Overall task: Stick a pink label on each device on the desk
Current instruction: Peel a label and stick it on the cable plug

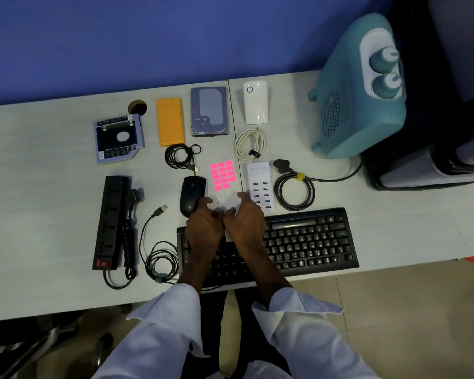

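The sheet of pink labels [221, 175] lay on the counter [52, 132] just beyond both hands, between the mouse [192, 191] on its left and the USB charger [260, 184] on its right. Its long axis ran away from the person, tilted a little. The left hand [204, 225] and the right hand [245, 218] were close together over the far edge of the keyboard [307, 239]. They were about equally near the sheet, so either could reach the nearest row of labels by going forward. The left was touching or just beside the mouse, the right just beside the charger. Both hands had their fingers curled inward and narrow, seemingly at the sheet's pale near margin. Whether they pinched that margin, a peeled label or nothing could not be told, because the backs of the hands covered the fingertips. A pale strip showed between the wrists, and I could not say whether it belonged to the backing. No pink label was visible on any device, including the hard drive [209, 112], the orange case [170, 121], the power strip [111, 220] and the teal heater [359, 99], so the task looked barely begun. The mouse was probably the nearest first target.
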`<action>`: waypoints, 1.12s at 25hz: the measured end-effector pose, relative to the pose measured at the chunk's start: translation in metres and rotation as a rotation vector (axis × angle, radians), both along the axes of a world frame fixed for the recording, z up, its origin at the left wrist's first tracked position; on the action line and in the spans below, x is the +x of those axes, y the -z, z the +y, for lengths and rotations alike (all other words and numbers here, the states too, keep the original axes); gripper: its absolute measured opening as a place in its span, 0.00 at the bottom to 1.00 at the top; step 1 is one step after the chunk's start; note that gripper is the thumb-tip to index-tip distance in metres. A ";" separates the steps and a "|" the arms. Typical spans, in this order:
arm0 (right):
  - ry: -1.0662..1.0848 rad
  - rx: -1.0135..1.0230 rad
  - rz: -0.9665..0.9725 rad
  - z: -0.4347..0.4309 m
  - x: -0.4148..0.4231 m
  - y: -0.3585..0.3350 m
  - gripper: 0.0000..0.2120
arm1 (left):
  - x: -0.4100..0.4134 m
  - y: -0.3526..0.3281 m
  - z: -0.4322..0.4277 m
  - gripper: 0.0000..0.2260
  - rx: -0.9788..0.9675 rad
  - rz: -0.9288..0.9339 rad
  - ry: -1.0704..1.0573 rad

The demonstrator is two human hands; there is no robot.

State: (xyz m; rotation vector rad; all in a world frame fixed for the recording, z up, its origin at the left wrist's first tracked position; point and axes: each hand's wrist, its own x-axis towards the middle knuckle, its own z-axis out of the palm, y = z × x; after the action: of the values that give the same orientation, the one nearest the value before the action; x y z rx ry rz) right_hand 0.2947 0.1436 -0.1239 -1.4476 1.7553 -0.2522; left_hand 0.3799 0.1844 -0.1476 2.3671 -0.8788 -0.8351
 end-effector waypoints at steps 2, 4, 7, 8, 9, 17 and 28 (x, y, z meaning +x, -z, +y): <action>0.012 0.009 -0.008 0.001 0.000 0.002 0.22 | -0.003 0.002 -0.006 0.15 -0.004 0.085 -0.068; 0.026 0.012 -0.012 0.001 -0.001 0.004 0.21 | -0.003 0.003 -0.014 0.11 -0.023 0.184 -0.126; -0.015 0.001 -0.009 0.004 -0.005 0.006 0.20 | 0.002 0.010 -0.027 0.08 -0.089 0.225 -0.133; -0.030 -0.003 -0.010 0.005 -0.007 0.006 0.21 | 0.005 0.012 -0.032 0.09 -0.111 0.218 -0.130; -0.040 -0.010 -0.016 0.007 -0.008 0.006 0.21 | 0.008 0.012 -0.036 0.09 -0.124 0.215 -0.128; -0.047 -0.117 -0.095 -0.010 -0.003 0.009 0.21 | 0.021 0.018 -0.038 0.10 -0.097 0.370 -0.089; -0.034 -0.142 -0.142 -0.015 -0.002 0.020 0.16 | 0.022 0.005 -0.037 0.10 -0.098 0.468 -0.057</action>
State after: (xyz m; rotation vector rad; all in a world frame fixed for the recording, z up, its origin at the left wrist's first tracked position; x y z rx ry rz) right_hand 0.2925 0.1291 -0.1440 -1.5197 1.6237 -0.4582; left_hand 0.4018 0.1472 -0.1523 1.9781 -0.6373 -1.2239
